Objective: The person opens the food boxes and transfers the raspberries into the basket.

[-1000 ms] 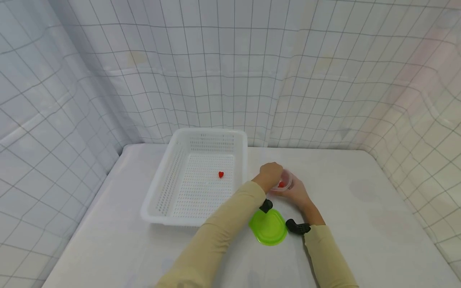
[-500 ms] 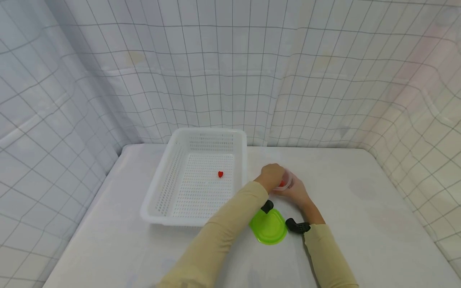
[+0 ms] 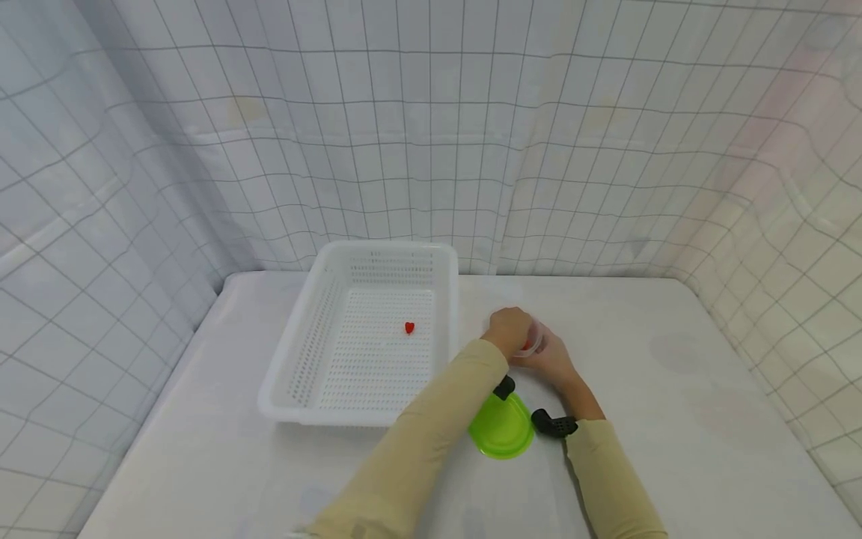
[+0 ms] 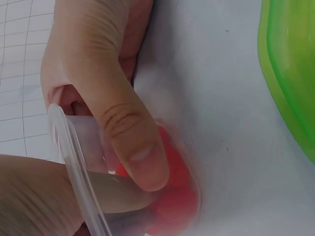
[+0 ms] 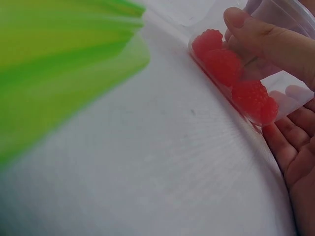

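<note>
A small clear plastic tub [image 3: 537, 338] stands on the table right of the basket. My right hand [image 3: 554, 361] grips it from the right, thumb [image 4: 140, 152] against the outer wall. From the left my left hand [image 3: 509, 329] reaches over the rim, its fingers down inside among the berries. Several red raspberries [image 5: 224, 66] lie at the tub's bottom, seen through the wall. Whether my left fingers pinch one is hidden. Just in front of the tub lies a bright green lid [image 3: 501, 430].
Left of the hands stands a white perforated basket [image 3: 330, 415]. One small red, heart-shaped piece [image 3: 409, 328] lies on its floor; it looks like a berry but is too small to be sure. White gridded curtains [image 3: 404, 135] surround the white table [image 3: 673, 419].
My left hand has sunk slightly into the tub and shifted a little right, covering more of the berries. My right hand keeps its hold; the basket and lid stay put.
</note>
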### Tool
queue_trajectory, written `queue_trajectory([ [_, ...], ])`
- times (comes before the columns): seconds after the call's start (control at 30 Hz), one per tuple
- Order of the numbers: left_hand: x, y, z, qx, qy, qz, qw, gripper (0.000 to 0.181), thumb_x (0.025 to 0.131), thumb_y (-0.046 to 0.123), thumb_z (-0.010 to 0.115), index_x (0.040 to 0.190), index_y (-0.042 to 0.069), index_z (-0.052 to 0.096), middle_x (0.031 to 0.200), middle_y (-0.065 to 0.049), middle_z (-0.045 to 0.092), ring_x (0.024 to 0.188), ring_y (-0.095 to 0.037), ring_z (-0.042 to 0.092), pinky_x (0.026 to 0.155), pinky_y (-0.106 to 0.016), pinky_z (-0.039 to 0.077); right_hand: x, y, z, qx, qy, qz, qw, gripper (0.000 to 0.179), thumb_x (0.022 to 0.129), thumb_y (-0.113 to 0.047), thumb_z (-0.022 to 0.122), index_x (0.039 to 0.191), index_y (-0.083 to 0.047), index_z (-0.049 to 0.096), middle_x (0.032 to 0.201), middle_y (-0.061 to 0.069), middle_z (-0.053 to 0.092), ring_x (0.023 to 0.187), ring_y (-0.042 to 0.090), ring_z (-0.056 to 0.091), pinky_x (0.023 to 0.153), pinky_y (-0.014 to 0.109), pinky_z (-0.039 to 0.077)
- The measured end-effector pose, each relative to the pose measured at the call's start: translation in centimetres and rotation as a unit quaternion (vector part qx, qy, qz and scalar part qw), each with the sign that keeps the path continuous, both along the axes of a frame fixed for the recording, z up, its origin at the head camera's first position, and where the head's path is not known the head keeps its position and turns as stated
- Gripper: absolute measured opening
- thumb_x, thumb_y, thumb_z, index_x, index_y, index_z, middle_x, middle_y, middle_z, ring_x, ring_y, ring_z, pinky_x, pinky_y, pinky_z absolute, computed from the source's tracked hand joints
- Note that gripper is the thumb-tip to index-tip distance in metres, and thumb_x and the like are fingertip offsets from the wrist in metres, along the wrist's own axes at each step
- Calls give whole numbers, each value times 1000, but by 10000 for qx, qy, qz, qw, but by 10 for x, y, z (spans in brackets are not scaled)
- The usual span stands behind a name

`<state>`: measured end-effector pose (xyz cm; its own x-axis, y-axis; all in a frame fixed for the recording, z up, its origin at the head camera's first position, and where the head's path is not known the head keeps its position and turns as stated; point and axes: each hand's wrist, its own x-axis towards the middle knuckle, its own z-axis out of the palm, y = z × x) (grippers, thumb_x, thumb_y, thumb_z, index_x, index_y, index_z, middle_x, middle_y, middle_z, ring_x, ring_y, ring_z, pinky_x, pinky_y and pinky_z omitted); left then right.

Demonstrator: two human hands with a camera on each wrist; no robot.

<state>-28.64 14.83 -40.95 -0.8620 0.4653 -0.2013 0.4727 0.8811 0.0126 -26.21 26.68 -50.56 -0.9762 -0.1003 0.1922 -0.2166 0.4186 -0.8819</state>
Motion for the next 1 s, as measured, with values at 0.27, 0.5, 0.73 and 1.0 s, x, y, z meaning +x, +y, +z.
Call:
queue_trajectory([
  [0.27, -19, 9, -22, -72, 66, 48, 9999, 24, 81, 23, 70, 105, 19, 66, 101, 4, 62, 87, -9, 57, 66, -24, 48, -1, -1, 1, 24, 21, 38, 10000, 82, 66, -15, 83, 135, -4, 41, 129, 15, 50, 116, 27, 45, 97, 46, 34],
  [0.5, -9, 2, 10, 256, 182, -247, 9992, 16, 84, 16, 65, 100, 15, 65, 96, 3, 63, 84, -11, 58, 68, -24, 48, -2, 1, -1, 21, -101, 10, 9999, 77, 65, -19, 84, 130, -7, 46, 120, 11, 55, 109, 23, 49, 93, 43, 38],
  [0.73, -6, -10, 42, 607, 426, -565, 9956, 10, 82, 13, 64, 92, 13, 62, 87, 1, 60, 73, -14, 54, 60, -26, 46, 2, 1, 4, -248, -101, 250, 9993, 76, 68, -18, 82, 133, -6, 44, 123, 13, 54, 112, 26, 47, 94, 46, 36],
  [1.0, -18, -32, 52, 604, 228, -326, 9974, 14, 87, 9, 59, 100, 11, 61, 91, -1, 59, 77, -15, 55, 63, -26, 48, 1, -1, -2, -409, -287, 139, 9987, 86, 64, -23, 85, 135, -5, 40, 129, 12, 50, 119, 25, 44, 100, 44, 32],
])
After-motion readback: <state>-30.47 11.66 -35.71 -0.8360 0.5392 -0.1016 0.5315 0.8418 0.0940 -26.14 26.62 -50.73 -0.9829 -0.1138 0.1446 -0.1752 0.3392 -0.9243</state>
